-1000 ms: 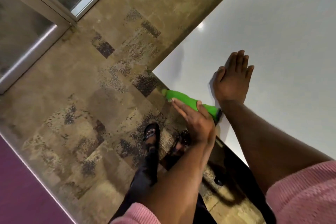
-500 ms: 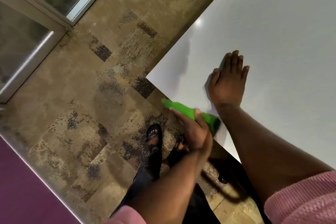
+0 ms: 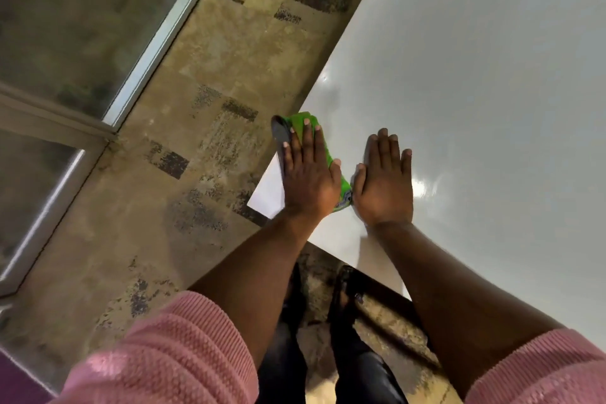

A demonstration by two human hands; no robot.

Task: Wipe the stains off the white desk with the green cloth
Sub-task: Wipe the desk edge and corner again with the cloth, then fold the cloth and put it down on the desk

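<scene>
The white desk [image 3: 475, 92] fills the right side of the head view, glossy with small light reflections; I make out no distinct stains. The green cloth [image 3: 301, 120] lies folded along the desk's left edge, close to the near corner. My left hand [image 3: 310, 174] rests flat on top of it, fingers stretched out and pressing it down, so most of the cloth is hidden. My right hand [image 3: 383, 180] lies palm down on the bare desk just right of the cloth, almost touching my left hand.
Mottled brown carpet [image 3: 203, 147] lies left of and below the desk. A glass partition with a metal frame [image 3: 154, 43] runs along the far left. My legs and black sandals [image 3: 344, 285] stand by the desk's near edge.
My left hand has moved with the cloth from the desk's near edge up onto the top, along the left edge. My right hand has stayed flat on the desk. The view has tilted.
</scene>
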